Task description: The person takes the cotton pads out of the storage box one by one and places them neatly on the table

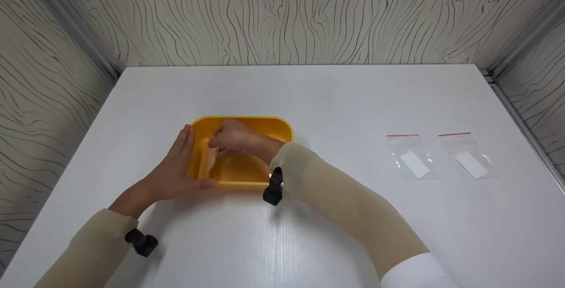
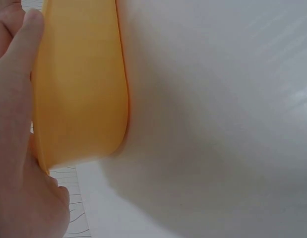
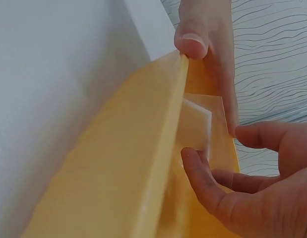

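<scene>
A yellow plastic box [image 1: 240, 185] stands on the white table, left of centre. My left hand [image 1: 174, 175] steadies its left end, fingers straight along the wall and thumb resting on the near rim. Inside the box is my right hand [image 1: 234, 137], close to that same end. A clear plastic bag [image 3: 213, 109] with a white card [image 3: 194, 124] in it stands tilted against the inner wall. In the right wrist view my loosely bent fingers [image 3: 195, 171] touch the bag, while the thumb stays apart from them beside its edge.
Two red-topped zip bags, a left one [image 1: 412, 158] and a right one [image 1: 468, 155], lie flat on the right part of the table [image 1: 335, 102], each with a white card inside. Behind the table rises a wood-grain patterned wall [image 1: 300, 19].
</scene>
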`<move>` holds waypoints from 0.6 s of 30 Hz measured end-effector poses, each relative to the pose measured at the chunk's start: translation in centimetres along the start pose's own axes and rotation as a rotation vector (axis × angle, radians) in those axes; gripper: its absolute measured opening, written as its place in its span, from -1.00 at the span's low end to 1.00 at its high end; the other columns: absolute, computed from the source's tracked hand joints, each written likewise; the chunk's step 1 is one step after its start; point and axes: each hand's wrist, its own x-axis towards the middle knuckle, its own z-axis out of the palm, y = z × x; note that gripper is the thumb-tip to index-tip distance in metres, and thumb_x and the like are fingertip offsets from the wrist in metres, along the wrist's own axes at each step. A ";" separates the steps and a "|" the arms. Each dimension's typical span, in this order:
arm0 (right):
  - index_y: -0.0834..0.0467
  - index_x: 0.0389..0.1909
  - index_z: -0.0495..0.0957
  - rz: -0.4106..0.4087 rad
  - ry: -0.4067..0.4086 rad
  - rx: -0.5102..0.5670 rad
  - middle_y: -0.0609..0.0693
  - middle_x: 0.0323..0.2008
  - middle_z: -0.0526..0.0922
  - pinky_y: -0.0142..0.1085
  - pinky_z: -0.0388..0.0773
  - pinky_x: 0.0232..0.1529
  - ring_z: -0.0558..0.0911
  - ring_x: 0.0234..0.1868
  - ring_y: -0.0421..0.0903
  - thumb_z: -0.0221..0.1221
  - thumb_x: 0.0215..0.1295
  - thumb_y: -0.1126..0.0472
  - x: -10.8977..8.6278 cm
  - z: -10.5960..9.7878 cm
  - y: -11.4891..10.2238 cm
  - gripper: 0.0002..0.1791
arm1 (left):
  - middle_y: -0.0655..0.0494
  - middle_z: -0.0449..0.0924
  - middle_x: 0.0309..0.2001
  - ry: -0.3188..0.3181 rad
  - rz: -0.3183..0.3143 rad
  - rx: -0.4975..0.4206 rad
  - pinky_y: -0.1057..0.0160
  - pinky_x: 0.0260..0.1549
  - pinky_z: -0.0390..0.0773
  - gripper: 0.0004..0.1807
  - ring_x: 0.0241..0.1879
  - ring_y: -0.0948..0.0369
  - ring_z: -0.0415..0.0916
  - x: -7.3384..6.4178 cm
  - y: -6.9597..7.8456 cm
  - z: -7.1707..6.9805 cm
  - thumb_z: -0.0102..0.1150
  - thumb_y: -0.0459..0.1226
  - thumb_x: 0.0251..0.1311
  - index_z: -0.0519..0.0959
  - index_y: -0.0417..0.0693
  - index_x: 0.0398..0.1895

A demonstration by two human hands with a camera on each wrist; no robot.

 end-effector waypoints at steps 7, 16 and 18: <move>0.31 0.09 0.55 0.012 0.085 -0.056 0.04 -0.19 0.60 -0.16 0.68 0.01 0.63 -0.25 -0.07 0.27 0.40 0.28 0.0 0.5 0.0 -0.69 | -0.15 -0.64 0.61 -0.006 -0.007 0.011 -0.28 0.46 -0.06 0.50 0.60 -0.16 -0.49 0.0 -0.1 0.0 0.37 0.30 0.06 -0.51 -0.25 0.58; 0.24 0.02 0.59 0.034 0.187 -0.165 0.00 -0.21 0.59 -0.31 0.63 -0.14 0.57 -0.28 -0.11 0.34 0.31 0.32 0.2 0.6 -0.1 -0.71 | -0.15 -0.64 0.61 -0.018 -0.020 0.004 -0.29 0.47 -0.08 0.48 0.60 -0.15 -0.50 -0.1 0.0 0.0 0.35 0.30 0.09 -0.50 -0.25 0.58; 0.27 0.09 0.58 0.023 0.188 -0.159 0.01 -0.17 0.60 -0.33 0.64 -0.12 0.58 -0.23 -0.10 0.32 0.30 0.37 0.2 0.6 -0.1 -0.65 | -0.15 -0.66 0.61 -0.021 -0.020 -0.002 -0.29 0.47 -0.09 0.48 0.60 -0.15 -0.51 -0.1 0.0 0.0 0.35 0.30 0.09 -0.51 -0.26 0.58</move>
